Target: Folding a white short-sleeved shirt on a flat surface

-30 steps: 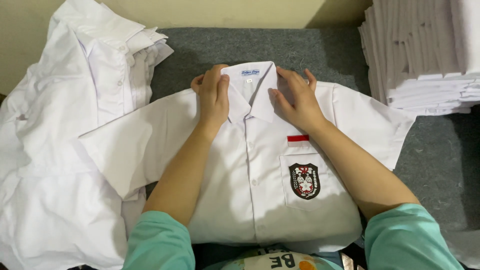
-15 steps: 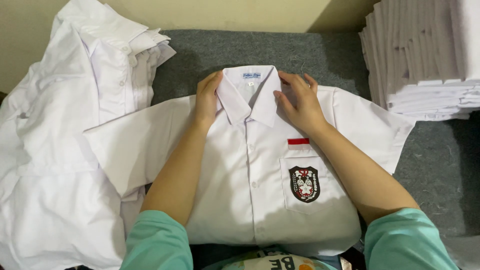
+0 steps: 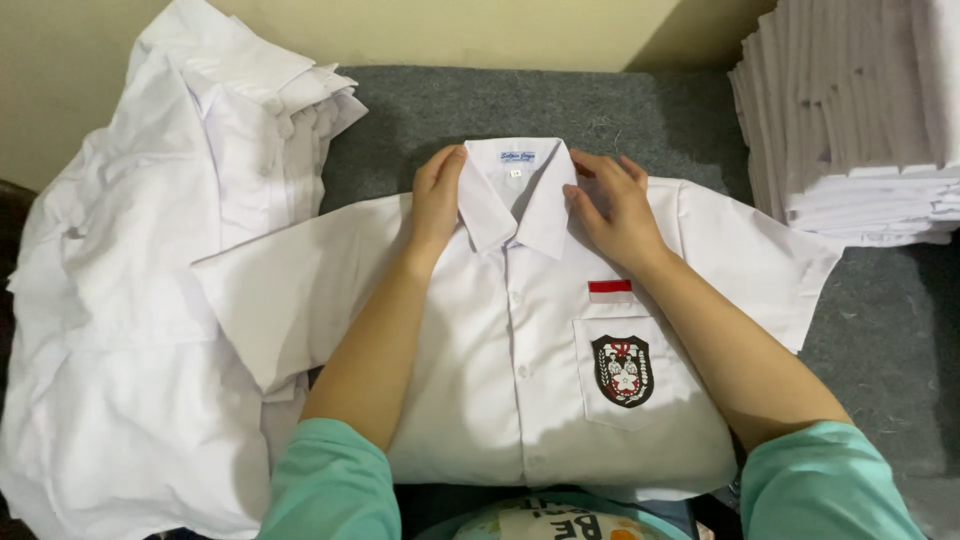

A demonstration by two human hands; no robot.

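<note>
A white short-sleeved shirt [image 3: 500, 380] lies face up, buttoned, on a grey felt surface [image 3: 560, 105]. Its chest pocket carries a dark shield badge [image 3: 622, 370] under a small red and white strip [image 3: 610, 290]. My left hand [image 3: 438, 195] rests flat on the left shoulder, fingertips against the left edge of the collar [image 3: 517, 190]. My right hand [image 3: 612, 208] lies on the right shoulder, fingers touching the collar's right edge. Both arms wear teal sleeves.
A loose heap of white shirts [image 3: 140, 300] fills the left side. A tall stack of neatly folded white shirts [image 3: 860, 120] stands at the back right. A pale wall [image 3: 480, 30] runs behind the grey surface.
Both hands have slid outward off the collar to its two edges, and the collar now lies flat and fully visible.
</note>
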